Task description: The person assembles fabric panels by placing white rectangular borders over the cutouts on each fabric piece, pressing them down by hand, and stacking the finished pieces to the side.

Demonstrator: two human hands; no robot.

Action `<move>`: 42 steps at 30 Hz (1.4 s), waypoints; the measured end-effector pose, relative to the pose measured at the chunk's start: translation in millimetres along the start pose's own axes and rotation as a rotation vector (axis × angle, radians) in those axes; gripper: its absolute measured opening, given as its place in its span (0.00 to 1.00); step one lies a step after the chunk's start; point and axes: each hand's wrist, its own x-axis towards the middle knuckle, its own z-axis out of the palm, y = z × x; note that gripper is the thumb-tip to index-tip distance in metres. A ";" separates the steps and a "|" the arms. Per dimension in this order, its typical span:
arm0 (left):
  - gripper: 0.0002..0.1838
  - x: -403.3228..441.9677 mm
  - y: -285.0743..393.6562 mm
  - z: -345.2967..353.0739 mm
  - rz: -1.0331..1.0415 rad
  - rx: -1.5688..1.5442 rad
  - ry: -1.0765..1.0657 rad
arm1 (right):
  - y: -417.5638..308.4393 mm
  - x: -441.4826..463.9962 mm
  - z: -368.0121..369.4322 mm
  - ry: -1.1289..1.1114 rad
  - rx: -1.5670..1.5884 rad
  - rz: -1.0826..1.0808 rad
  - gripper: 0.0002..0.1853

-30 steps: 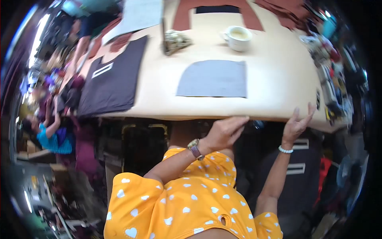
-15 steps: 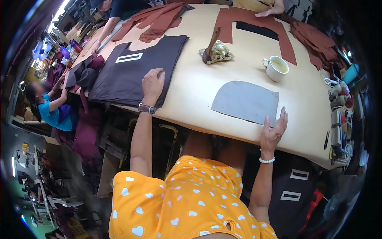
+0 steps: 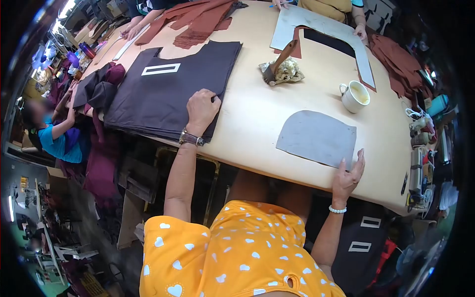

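Observation:
My left hand (image 3: pixel 203 112), with a watch at the wrist, rests on the right edge of a stack of dark fabric pieces (image 3: pixel 173 94), its fingers curled; what they grip, if anything, is hidden. A white rectangular frame (image 3: pixel 161 69) lies on that stack. My right hand (image 3: pixel 347 179), wearing a bead bracelet, is at the table's front edge with fingers apart, by the lower right corner of a grey rounded piece (image 3: pixel 317 138). It holds nothing.
Beyond the grey piece stand a white cup (image 3: pixel 355 97) and a brush (image 3: pixel 279 63) on a crumpled bag (image 3: pixel 289 73). Across the table (image 3: pixel 247 133), a person's hands hold a pale template (image 3: pixel 297 19) over rust fabric. Other people are at the left and upper left.
My left hand has moved from the front edge onto the dark stack and its fingers have curled. My right hand has come beside the grey piece. A pale template now covers the rust piece.

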 end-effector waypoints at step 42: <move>0.15 13.8 -34.7 -17.0 -0.298 -0.501 -0.199 | -0.8 -0.9 2.1 0.018 0.011 0.014 0.30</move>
